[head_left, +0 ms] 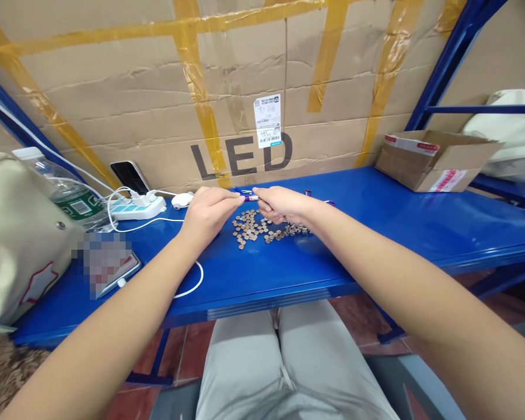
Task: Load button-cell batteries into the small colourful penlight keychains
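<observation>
two hands close on a slim pen-like item at a blue desk

the left hand [214, 207] has its grip pinched, thumb and fingers together on one end of a slim blue-and-purple pen-like item [251, 198]; the right hand [282, 204] has its grip curled nearly into a fist at the other end. only a short middle stretch with a pale label shows between them – the ends are covered by fingers, and the lettering is too small to read.

just nearer the body lie small coins [247, 226], loosely scattered on the left and bunched more tightly on the right, where the right hand and forearm hide some. a red-edged object [307, 192] pokes out behind the right wrist, too covered to identify.

the desk [420, 227] is glossy blue. on its left side sit a white power strip [151, 208] with tangled cables, a flat device [114, 269] whose face is pixelated, a clear bottle [76, 198] partly hidden by a beige bag [21, 216] – itself cut off by the frame. an open carton [441, 160] stands at the right. behind everything rises taped cardboard [332, 134] printed "led"; reddish tiles [195, 350] show below.
</observation>
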Action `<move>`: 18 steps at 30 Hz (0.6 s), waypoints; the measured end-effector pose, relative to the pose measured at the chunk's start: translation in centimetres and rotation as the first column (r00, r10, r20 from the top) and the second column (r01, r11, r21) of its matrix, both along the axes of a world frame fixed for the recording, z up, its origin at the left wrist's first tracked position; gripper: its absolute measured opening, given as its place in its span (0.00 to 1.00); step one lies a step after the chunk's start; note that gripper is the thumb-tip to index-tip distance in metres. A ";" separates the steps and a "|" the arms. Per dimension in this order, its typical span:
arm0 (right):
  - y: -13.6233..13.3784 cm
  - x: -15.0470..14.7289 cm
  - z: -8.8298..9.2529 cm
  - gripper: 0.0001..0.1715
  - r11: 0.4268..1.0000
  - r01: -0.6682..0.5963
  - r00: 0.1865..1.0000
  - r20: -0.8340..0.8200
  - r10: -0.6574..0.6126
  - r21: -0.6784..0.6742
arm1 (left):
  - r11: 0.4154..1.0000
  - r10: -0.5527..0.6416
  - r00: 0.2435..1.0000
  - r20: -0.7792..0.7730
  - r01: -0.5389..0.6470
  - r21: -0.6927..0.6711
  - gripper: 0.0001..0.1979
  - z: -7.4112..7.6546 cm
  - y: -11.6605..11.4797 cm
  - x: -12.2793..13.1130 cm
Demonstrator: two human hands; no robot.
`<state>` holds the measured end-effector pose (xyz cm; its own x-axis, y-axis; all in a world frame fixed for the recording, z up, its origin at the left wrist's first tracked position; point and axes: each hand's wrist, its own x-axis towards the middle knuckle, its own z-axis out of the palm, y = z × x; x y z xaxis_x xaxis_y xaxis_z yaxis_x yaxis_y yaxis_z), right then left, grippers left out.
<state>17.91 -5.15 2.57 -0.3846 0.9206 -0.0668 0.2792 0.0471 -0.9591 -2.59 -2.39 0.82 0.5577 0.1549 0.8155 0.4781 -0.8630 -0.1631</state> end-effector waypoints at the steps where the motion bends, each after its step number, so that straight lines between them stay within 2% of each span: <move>1: 0.0 0.2 0.1 0.30 0.999 0.009 0.999 0.044 -0.011 0.037 | 1.000 -0.004 1.000 0.031 0.005 -0.030 0.05 0.1 -0.1 0.2; 3: 0.0 0.5 0.3 0.33 0.980 0.069 0.984 0.146 -0.097 0.186 | 0.992 0.008 0.994 0.109 0.006 -0.129 0.05 0.2 -0.3 0.6; 5: -0.1 0.6 0.4 0.36 0.937 0.106 0.956 0.223 -0.188 0.333 | 0.974 0.042 0.987 0.155 -0.006 -0.225 0.06 0.3 -0.5 1.0; 7: -0.1 0.6 0.5 0.37 0.918 0.090 0.945 0.259 -0.201 0.386 | 0.961 0.059 0.985 0.162 -0.012 -0.275 0.06 0.4 -0.6 1.2; 13: 0.1 1.0 0.6 0.34 0.963 0.032 0.964 0.247 -0.101 0.268 | 0.941 0.056 0.982 0.178 0.008 -0.338 0.08 0.2 -0.4 1.0; 18: 0.3 1.6 0.7 0.21 0.987 -0.077 0.982 0.182 0.050 0.142 | 0.905 0.086 0.986 0.145 -0.017 -0.426 0.09 0.1 -0.4 1.0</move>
<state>19.54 -4.85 3.25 -0.4371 0.8994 -0.0045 0.4360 0.2075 -0.8757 -1.56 -2.78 0.87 0.4098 0.5285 0.7435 0.5130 -0.8075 0.2912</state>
